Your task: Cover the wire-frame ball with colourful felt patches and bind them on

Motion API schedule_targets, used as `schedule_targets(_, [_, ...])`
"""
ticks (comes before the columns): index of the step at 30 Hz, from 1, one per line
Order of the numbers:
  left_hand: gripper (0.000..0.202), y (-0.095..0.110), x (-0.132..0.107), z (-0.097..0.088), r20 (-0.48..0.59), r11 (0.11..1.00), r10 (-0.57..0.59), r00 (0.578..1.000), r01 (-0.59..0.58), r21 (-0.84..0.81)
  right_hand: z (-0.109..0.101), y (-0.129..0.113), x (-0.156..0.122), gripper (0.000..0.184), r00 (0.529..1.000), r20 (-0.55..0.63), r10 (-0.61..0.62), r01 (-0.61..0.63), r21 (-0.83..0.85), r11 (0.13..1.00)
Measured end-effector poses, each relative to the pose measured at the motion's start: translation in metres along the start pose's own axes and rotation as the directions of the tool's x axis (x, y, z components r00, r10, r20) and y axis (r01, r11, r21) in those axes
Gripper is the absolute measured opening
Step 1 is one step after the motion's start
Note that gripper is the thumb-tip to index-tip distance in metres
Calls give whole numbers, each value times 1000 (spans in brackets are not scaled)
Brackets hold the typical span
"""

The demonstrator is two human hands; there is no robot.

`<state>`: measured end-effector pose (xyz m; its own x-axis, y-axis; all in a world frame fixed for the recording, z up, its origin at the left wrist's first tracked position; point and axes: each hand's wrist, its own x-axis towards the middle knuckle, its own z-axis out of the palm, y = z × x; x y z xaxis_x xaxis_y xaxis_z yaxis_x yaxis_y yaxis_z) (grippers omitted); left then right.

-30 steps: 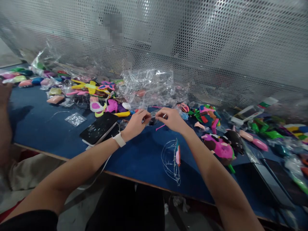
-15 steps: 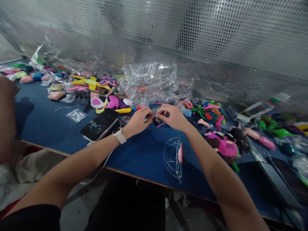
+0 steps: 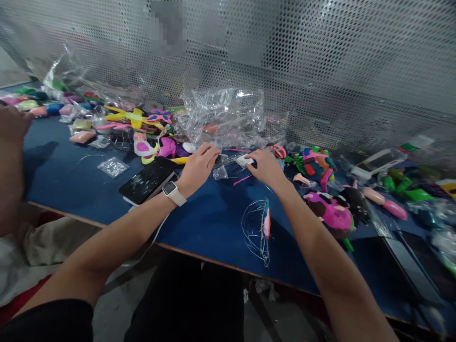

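Observation:
My left hand (image 3: pixel 198 167), with a white watch on the wrist, reaches over the blue table (image 3: pixel 64 175) with its fingers curled near a small clear plastic packet (image 3: pixel 220 173). My right hand (image 3: pixel 264 167) lies beside it, fingers pinched on a small white piece (image 3: pixel 245 161) from which thin wires (image 3: pixel 228 160) run toward the left hand. A bent wire frame with a pink and green clay piece (image 3: pixel 259 229) stands on the table under my right forearm. A black phone (image 3: pixel 148 179) lies left of my left hand.
Crumpled clear plastic (image 3: pixel 228 116) is piled behind the hands. Coloured clay figures (image 3: pixel 329 209) and clay lumps (image 3: pixel 81 137) are scattered along the table. A perforated metal screen (image 3: pixel 320 71) backs the table. Another person's arm (image 3: pixel 10 161) is at the far left. A dark tablet (image 3: pixel 409 270) lies right.
Both hands have moved forward and lower toward the table and the plastic pile. The small dark piece held between them is no longer seen; the right hand now has a white piece.

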<state>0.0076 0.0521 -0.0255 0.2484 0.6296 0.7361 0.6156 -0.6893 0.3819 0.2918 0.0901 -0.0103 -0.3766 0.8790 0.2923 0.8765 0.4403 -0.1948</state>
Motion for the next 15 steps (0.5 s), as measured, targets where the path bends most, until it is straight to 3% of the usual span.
schedule_targets(3, [29, -5, -1, 2, 154, 998, -5, 988, -5, 66, 14, 7, -1, 40, 998, 59, 1, 5, -108, 994])
schedule_targets(7, [25, -1, -6, 7, 355, 975, -133, 926, 58, 212, 23, -4, -2, 46, 995, 92, 47, -27, -208, 978])
schedule_targets(11, [25, 7, -8, 5, 403, 942, -218, 889, 85, 323, 24, -14, 0, 30, 995, 79, 59, -30, -324, 945])
schedule_targets(15, [24, 5, -8, 6, 369, 966, -142, 919, 47, 255, 20, -12, 0, 28, 998, 55, -8, 27, -352, 936])
